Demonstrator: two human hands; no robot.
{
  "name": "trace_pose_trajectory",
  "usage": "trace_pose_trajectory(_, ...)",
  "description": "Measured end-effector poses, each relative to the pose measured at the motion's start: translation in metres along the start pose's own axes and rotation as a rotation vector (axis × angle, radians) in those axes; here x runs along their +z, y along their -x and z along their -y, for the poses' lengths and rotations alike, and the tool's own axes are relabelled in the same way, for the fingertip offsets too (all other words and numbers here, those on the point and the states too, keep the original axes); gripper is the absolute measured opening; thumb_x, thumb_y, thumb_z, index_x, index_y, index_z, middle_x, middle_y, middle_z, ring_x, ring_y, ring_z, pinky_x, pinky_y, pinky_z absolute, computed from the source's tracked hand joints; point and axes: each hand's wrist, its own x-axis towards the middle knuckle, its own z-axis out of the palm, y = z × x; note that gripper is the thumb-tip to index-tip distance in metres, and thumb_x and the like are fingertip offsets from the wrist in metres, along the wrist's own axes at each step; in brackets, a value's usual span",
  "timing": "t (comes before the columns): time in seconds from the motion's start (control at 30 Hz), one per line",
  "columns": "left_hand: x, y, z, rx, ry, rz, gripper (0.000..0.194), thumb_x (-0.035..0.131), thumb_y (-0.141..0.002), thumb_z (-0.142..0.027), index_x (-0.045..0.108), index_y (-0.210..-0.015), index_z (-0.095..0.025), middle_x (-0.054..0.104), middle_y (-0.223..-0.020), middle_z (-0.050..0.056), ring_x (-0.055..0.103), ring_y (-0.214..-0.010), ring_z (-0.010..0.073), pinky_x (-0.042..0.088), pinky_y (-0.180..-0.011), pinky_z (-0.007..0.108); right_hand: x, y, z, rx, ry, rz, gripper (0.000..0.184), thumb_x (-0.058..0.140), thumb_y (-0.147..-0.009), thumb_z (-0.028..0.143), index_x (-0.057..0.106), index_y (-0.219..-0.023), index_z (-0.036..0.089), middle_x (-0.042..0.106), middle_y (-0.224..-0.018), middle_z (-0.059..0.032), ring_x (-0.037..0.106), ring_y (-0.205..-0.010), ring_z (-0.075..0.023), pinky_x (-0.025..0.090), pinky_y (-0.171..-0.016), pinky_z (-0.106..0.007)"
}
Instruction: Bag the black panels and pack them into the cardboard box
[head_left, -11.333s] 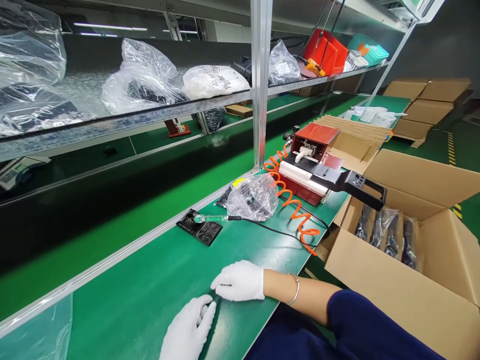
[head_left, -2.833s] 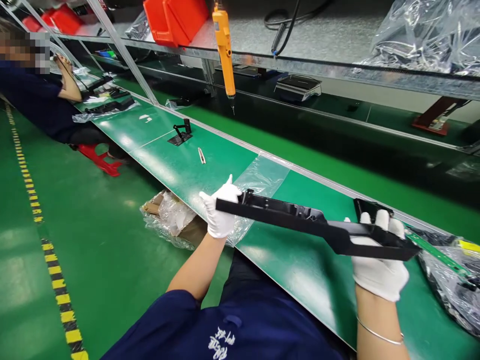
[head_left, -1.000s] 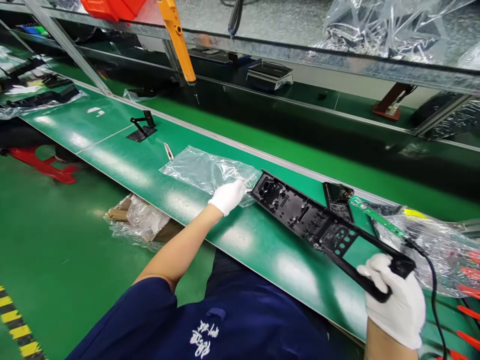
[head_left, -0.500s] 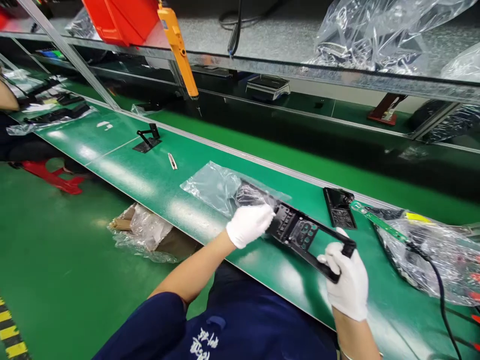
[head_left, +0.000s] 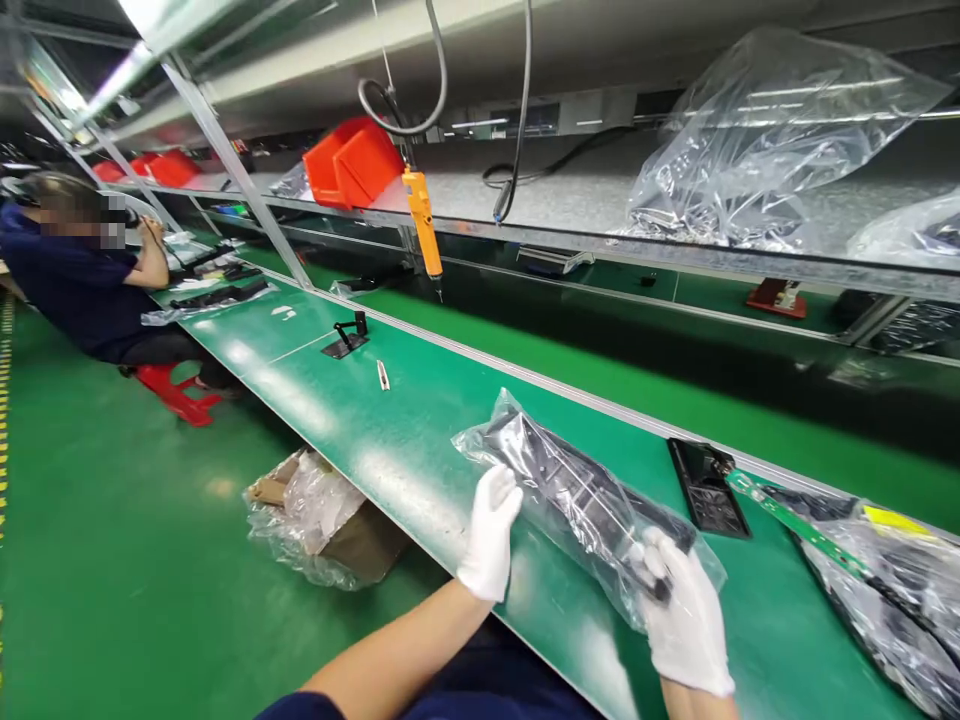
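Note:
A black plastic frame-like part [head_left: 570,480] lies slantwise inside a clear plastic bag [head_left: 705,565], which now covers its full length. My right hand [head_left: 686,610], in a white glove, grips the near right end of the part through the film. My left hand [head_left: 489,540], gloved as well, is raised at the bag's left side. Its fingers are slightly bent and apart, with nothing visible between them; whether they touch the film I cannot tell. The green worktop [head_left: 420,450] lies beneath both hands.
A black tray-like part [head_left: 705,490] and a green strip [head_left: 795,520] lie right, beside bagged parts [head_left: 885,600]. A small black stand [head_left: 349,335] and snips [head_left: 383,375] lie left. An orange electric screwdriver [head_left: 424,225] hangs above. A co-worker [head_left: 82,270] sits far left.
The bag has been drawn rightward over the frame, which stuck out of it before. My left hand has come off the part. The view has tilted up, showing more shelf and the co-worker.

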Motion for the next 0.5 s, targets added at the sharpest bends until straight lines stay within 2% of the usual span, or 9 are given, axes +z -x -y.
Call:
trace_pose_trajectory(0.03, 0.0, -0.005, 0.003, -0.062, 0.109, -0.066, 0.031, 0.077, -0.076, -0.041, 0.069, -0.103, -0.029, 0.071, -0.123, 0.009, 0.06, -0.132, 0.0255, 0.039, -0.122, 0.042, 0.004, 0.001, -0.001, 0.031, 0.002, 0.004, 0.028, 0.086, -0.069, 0.036, 0.071, -0.086, 0.02, 0.061, -0.067, 0.0021, 0.06, -0.056, -0.0121, 0.056, -0.051, -0.022)
trace_pose_trajectory(0.07, 0.002, -0.007, 0.008, -0.13, 0.199, -0.051, 0.033, 0.077, -0.077, -0.042, 0.069, -0.105, -0.028, 0.07, -0.126, 0.009, 0.059, -0.133, 0.0247, 0.04, -0.122, 0.041, 0.01, 0.003, -0.002, 0.053, 0.011, 0.03, 0.027, 0.085, -0.071, 0.038, 0.073, -0.089, 0.021, 0.066, -0.073, -0.0006, 0.066, -0.062, -0.0156, 0.059, -0.054, -0.026)
trace_pose_trajectory(0.2, 0.023, -0.001, 0.022, -0.457, 0.4, 0.23, 0.035, 0.078, -0.078, -0.047, 0.073, -0.097, -0.018, 0.075, -0.107, 0.014, 0.071, -0.112, 0.0301, 0.059, -0.102, 0.042, 0.025, 0.019, -0.006, 0.145, 0.142, 0.252, 0.042, 0.082, -0.074, 0.049, 0.076, -0.108, 0.025, 0.073, -0.118, -0.0104, 0.073, -0.105, -0.0302, 0.063, -0.089, -0.047)
trace_pose_trajectory(0.23, 0.026, -0.002, 0.021, -0.485, 0.429, 0.214, 0.032, 0.081, -0.074, -0.041, 0.073, -0.093, -0.017, 0.076, -0.101, 0.014, 0.073, -0.107, 0.0302, 0.06, -0.098, 0.041, 0.02, 0.023, -0.004, 0.154, 0.223, 0.301, 0.047, 0.084, -0.073, 0.051, 0.076, -0.112, 0.026, 0.071, -0.126, -0.0102, 0.069, -0.114, -0.0315, 0.059, -0.1, -0.049)
trace_pose_trajectory(0.3, 0.026, -0.008, 0.013, -0.426, 0.445, 0.057, 0.026, 0.085, -0.068, -0.027, 0.072, -0.087, -0.016, 0.077, -0.093, 0.011, 0.075, -0.1, 0.0291, 0.061, -0.093, 0.04, -0.005, 0.03, 0.006, 0.16, 0.431, 0.364, 0.051, 0.085, -0.071, 0.053, 0.077, -0.115, 0.029, 0.07, -0.129, -0.0081, 0.065, -0.123, -0.0328, 0.05, -0.113, -0.049)
trace_pose_trajectory(0.33, 0.023, -0.014, 0.007, -0.377, 0.44, -0.025, 0.025, 0.085, -0.066, -0.022, 0.071, -0.086, -0.016, 0.077, -0.09, 0.01, 0.076, -0.097, 0.0285, 0.061, -0.093, 0.04, -0.022, 0.032, 0.015, 0.159, 0.534, 0.366, 0.047, 0.084, -0.072, 0.056, 0.079, -0.111, 0.03, 0.072, -0.125, -0.0077, 0.066, -0.121, -0.0338, 0.05, -0.113, -0.049)
trace_pose_trajectory(0.4, 0.014, -0.027, -0.005, -0.314, 0.411, -0.113, 0.025, 0.081, -0.066, -0.017, 0.071, -0.089, -0.014, 0.077, -0.086, 0.009, 0.076, -0.094, 0.0279, 0.059, -0.095, 0.042, -0.057, 0.031, 0.037, 0.144, 0.68, 0.317, 0.037, 0.078, -0.073, 0.064, 0.082, -0.09, 0.031, 0.077, -0.104, -0.0097, 0.072, -0.102, -0.0367, 0.06, -0.098, -0.05)
trace_pose_trajectory(0.47, 0.004, -0.037, -0.01, -0.307, 0.337, -0.131, 0.025, 0.077, -0.067, -0.013, 0.071, -0.091, -0.013, 0.077, -0.084, 0.008, 0.076, -0.092, 0.027, 0.058, -0.098, 0.043, -0.076, 0.029, 0.056, -0.008, 0.737, 0.15, 0.042, 0.071, -0.072, 0.073, 0.077, -0.07, 0.031, 0.074, -0.081, -0.0122, 0.071, -0.08, -0.0372, 0.064, -0.08, -0.053)
trace_pose_trajectory(0.5, 0.0, -0.038, -0.009, -0.309, 0.287, -0.124, 0.024, 0.075, -0.068, -0.013, 0.072, -0.092, -0.013, 0.077, -0.084, 0.008, 0.076, -0.092, 0.0267, 0.057, -0.099, 0.043, -0.077, 0.029, 0.062, -0.093, 0.735, 0.076, 0.044, 0.069, -0.072, 0.074, 0.076, -0.07, 0.031, 0.073, -0.08, -0.0123, 0.07, -0.079, -0.0368, 0.062, -0.082, -0.054)
